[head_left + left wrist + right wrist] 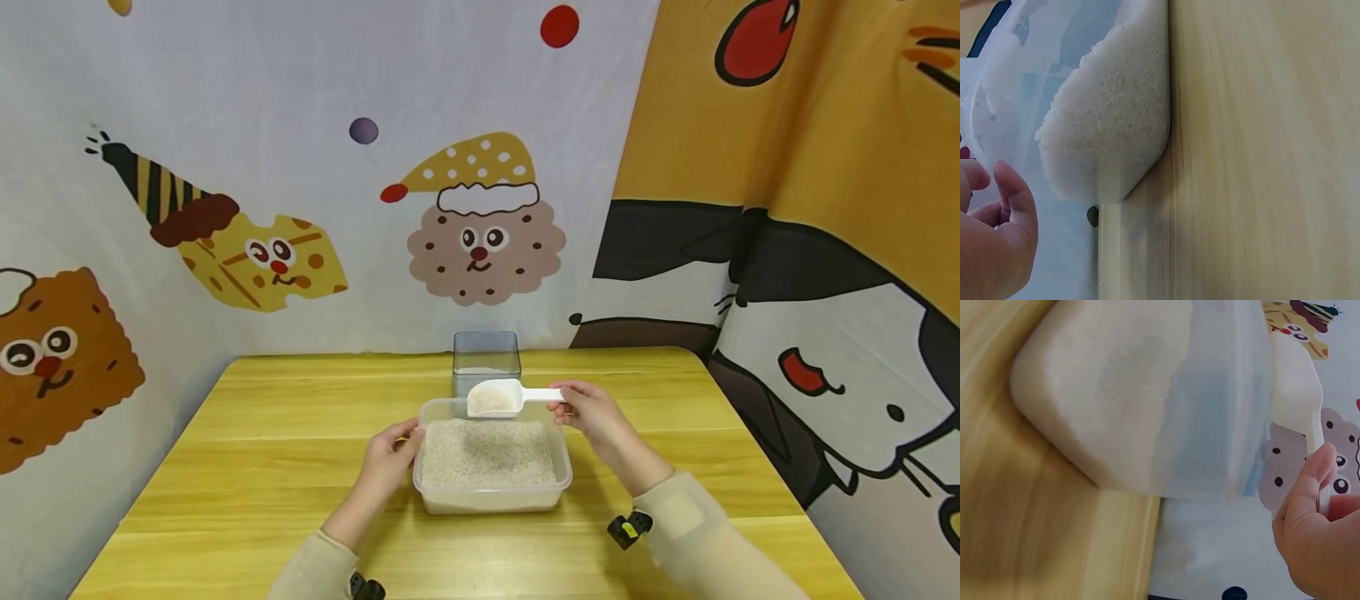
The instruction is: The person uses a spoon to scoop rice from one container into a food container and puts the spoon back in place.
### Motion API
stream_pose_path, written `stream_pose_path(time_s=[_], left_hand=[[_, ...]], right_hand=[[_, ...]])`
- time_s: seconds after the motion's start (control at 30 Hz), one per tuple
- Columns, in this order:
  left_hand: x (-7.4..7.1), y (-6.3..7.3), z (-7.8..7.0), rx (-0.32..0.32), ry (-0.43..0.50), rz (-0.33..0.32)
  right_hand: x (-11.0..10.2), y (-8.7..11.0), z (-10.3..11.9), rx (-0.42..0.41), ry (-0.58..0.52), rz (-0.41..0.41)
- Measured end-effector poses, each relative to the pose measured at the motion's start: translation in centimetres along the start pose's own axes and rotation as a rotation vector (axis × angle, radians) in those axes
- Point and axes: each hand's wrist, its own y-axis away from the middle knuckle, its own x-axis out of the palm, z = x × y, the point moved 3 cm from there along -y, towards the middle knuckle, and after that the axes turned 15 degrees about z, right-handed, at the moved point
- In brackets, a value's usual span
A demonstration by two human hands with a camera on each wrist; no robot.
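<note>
A white scoop (501, 398) heaped with rice is held level over the back rim of a clear plastic container (495, 498). My right hand (597, 417) pinches its handle between thumb and fingers, and the right wrist view shows the scoop (1296, 381) from the side, above the rim. Rice (487, 454) fills much of the container; through the wall in the left wrist view, the rice (1110, 106) slopes. At the container's left rim, my left hand (387, 458) grips the edge with thumb and fingers.
Just behind the container stands a transparent bluish-grey square box (486, 346) with pale grains inside, its lower part hidden by the scoop and container. Both stand on a wooden table (300, 467). A printed cloth (300, 108) hangs behind the table's far edge.
</note>
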Motion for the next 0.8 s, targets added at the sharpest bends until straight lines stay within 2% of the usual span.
stream_pose_path(time_s=[0.23,0.5,0.8], left_hand=[[-0.1,-0.2,0.2,-0.007,-0.021,-0.002],[-0.1,-0.4,0.1,0.002,-0.048,-0.004],[0.2,0.5,-2.5,-0.004,-0.034,0.009]], right_hand=[[-1.3,-0.4,1.5,-0.047,-0.036,-0.023],[-2.4,-1.3,2.7,-0.056,-0.039,-0.056],[-3.2,-2.4,3.6,-0.074,-0.030,-0.083]])
